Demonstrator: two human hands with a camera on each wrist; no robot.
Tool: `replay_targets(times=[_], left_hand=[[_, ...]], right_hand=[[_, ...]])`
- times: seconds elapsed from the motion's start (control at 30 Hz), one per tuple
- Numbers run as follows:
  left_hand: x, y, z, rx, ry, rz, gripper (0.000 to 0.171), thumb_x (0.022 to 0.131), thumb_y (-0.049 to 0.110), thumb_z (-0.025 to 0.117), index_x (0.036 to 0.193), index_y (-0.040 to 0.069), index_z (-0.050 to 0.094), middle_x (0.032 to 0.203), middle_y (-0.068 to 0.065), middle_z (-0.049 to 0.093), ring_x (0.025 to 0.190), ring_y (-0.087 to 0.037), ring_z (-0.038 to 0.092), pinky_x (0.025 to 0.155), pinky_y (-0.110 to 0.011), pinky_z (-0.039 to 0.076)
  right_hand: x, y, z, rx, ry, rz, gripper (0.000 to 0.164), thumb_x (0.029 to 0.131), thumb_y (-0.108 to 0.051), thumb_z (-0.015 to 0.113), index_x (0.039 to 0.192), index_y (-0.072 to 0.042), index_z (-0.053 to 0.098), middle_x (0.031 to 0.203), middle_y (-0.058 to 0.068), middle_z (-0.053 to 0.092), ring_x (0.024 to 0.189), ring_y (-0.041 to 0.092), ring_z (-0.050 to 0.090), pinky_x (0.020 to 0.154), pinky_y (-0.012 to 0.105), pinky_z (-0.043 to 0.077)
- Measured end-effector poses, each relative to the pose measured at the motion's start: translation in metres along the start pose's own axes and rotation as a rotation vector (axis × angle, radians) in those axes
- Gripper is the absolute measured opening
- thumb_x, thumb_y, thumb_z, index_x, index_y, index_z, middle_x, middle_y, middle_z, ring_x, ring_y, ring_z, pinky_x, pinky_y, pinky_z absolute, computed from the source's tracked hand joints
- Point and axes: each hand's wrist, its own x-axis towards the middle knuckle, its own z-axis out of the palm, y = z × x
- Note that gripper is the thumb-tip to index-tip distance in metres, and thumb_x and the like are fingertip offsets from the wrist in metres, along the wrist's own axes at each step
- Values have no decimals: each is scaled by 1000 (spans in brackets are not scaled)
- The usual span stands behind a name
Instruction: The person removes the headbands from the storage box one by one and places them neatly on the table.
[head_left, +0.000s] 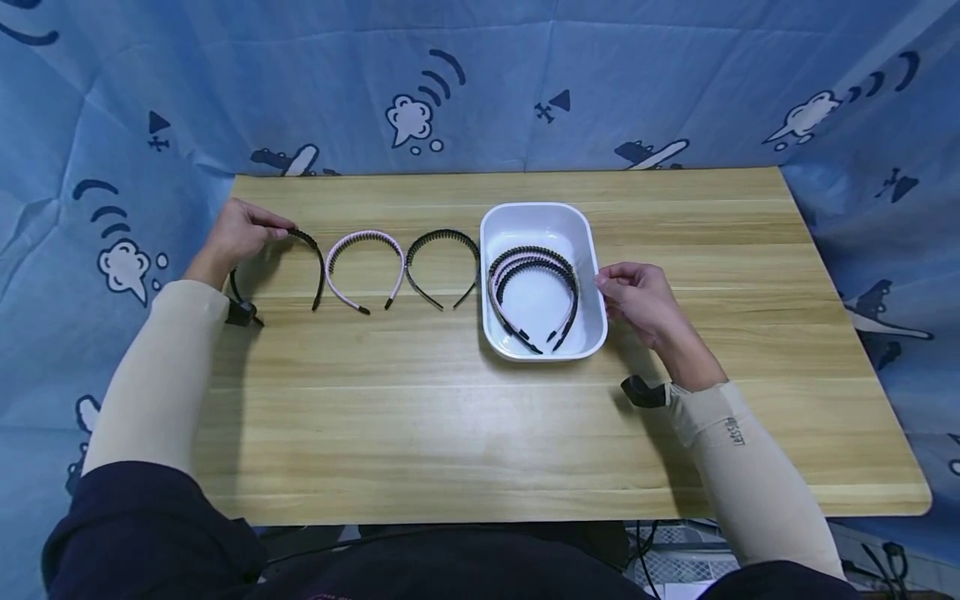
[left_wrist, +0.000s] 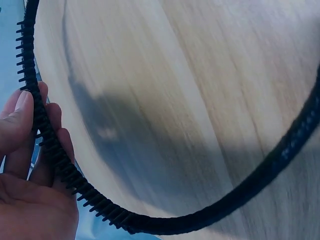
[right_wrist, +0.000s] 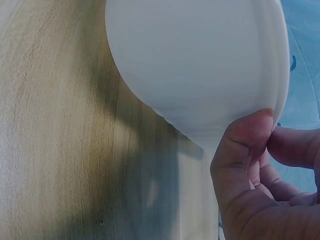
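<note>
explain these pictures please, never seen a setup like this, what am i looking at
There's no robot here: a person is working bare-handed. The wide picture comes from a camera worn on the head, looking forward and down. The two close-ups come from cameras on the wrists, one for each side.

On the wooden table lie a pink headband and a dark headband. Next to them is a white tray with several overlapping headbands inside. The left hand holds a black headband; the right hand grips the tray's edge.
</note>
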Motion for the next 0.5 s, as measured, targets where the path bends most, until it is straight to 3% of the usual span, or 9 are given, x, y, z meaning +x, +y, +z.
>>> replay_targets(times=[0.17, 0.3, 0.4, 0.5], left_hand=[[1, -2, 4, -17, -27, -9, 29, 103, 12, 69, 131, 10, 73, 138, -9, 70, 145, -40, 50, 121, -52, 43], [0, -2, 6, 4, -26, -4, 32, 104, 12, 67, 134, 5, 71, 140, -10, 68, 146, -39, 49, 113, -42, 47], [-1, -2, 8, 31, -22, 4, 33, 105, 12, 64, 137, 2, 68, 147, -19, 62, 146, -39, 49, 102, -31, 47], [-1, -3, 10, 42, -21, 8, 34, 106, 13, 63, 138, 1, 67, 150, -25, 58, 146, -40, 49, 99, -29, 47]], right_hand=[[0, 2, -1, 30, -6, -2, 23, 106, -10, 61, 121, 7, 58, 80, -7, 71, 67, 7, 64, 60, 23, 56], [1, 3, 0, 36, -10, -7, 25, 105, -10, 62, 122, 8, 58, 80, -7, 71, 66, 6, 63, 59, 23, 55], [1, 3, 0, 29, -12, -8, 28, 106, -11, 61, 124, 10, 57, 80, -8, 70, 67, 6, 63, 60, 23, 55], [0, 2, -1, 34, -11, 1, 28, 106, -10, 61, 125, 10, 56, 80, -8, 71, 68, 6, 63, 61, 23, 56]])
